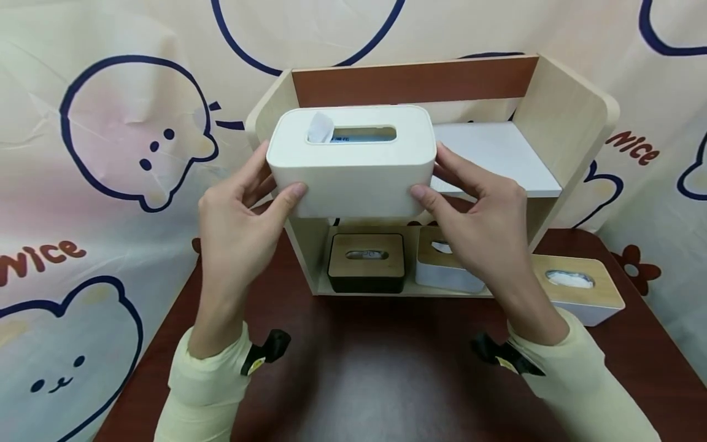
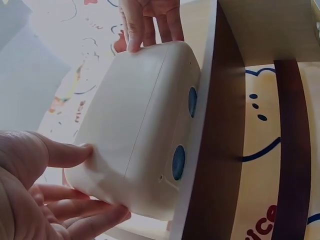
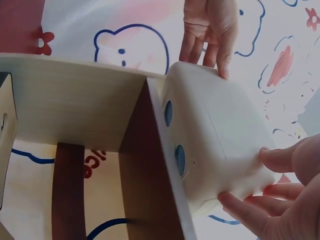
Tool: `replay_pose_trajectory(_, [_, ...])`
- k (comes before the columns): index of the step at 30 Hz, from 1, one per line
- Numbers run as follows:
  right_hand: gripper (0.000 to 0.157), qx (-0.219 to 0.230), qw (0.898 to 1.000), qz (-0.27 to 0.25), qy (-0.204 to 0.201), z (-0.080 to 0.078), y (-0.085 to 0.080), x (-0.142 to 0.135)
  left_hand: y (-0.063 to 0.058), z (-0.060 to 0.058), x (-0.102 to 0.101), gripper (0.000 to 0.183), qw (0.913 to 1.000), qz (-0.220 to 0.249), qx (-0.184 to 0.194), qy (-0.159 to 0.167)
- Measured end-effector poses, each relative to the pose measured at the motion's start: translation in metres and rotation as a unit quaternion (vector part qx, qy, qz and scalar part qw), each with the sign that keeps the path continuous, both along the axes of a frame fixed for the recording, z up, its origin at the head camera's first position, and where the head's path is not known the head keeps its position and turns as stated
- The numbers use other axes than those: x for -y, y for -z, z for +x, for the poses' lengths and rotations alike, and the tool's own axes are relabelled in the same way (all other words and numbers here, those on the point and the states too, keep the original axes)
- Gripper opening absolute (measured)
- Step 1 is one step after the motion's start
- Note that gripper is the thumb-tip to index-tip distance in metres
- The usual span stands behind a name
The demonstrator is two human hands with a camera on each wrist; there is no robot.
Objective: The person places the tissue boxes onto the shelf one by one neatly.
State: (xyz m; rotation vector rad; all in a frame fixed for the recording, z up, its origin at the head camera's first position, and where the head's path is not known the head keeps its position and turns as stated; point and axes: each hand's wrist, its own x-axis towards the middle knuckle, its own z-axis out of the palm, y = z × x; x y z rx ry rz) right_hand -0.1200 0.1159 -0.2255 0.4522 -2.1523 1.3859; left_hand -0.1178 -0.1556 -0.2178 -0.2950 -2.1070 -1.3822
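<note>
A white tissue box (image 1: 353, 190) with rounded corners is held up by both hands in front of the wooden shelf unit. My left hand (image 1: 234, 221) grips its left end, thumb on the front face and fingers behind. My right hand (image 1: 488, 218) grips the right end the same way. A tissue tip (image 1: 320, 129) pokes out of the slot on top, with blue packaging inside. In the left wrist view, two round holes (image 2: 178, 162) in its underside show blue. That underside is right by the front edge of the white upper shelf (image 1: 497, 156).
On the lower shelf stand a black tissue box (image 1: 367, 282) with a wooden lid and a white, wood-topped one (image 1: 442, 276), partly behind my right forearm. Another white, wood-topped tissue box (image 1: 585, 313) sits on the dark table (image 1: 381, 374) at right. A printed cloth (image 1: 127, 245) hangs behind.
</note>
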Motion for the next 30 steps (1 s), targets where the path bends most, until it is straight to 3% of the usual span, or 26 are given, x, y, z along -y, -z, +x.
replay_pose_trajectory(7, [0.057,0.008,1.0,0.005,0.014,-0.023,-0.002,0.005,-0.004,-0.024,-0.002,0.067,0.9997,-0.009,0.021,-0.001])
replay_pose_trajectory(13, [0.059,0.012,1.0,0.024,0.012,-0.035,-0.007,0.012,-0.003,-0.035,-0.005,0.065,0.9997,-0.021,0.012,-0.007])
replay_pose_trajectory(20, [0.062,0.009,0.997,0.065,0.027,-0.043,-0.009,0.019,-0.004,-0.042,-0.011,0.046,0.9979,-0.047,-0.002,-0.044])
replay_pose_trajectory(26, [0.064,0.005,0.997,0.065,0.04,-0.047,-0.007,0.023,-0.002,-0.044,-0.016,0.041,0.9939,-0.081,-0.01,-0.075])
replay_pose_trajectory(30, [0.065,0.004,0.998,0.056,0.038,-0.049,-0.005,0.024,0.0,-0.045,-0.017,0.047,0.9927,-0.084,-0.009,-0.086])
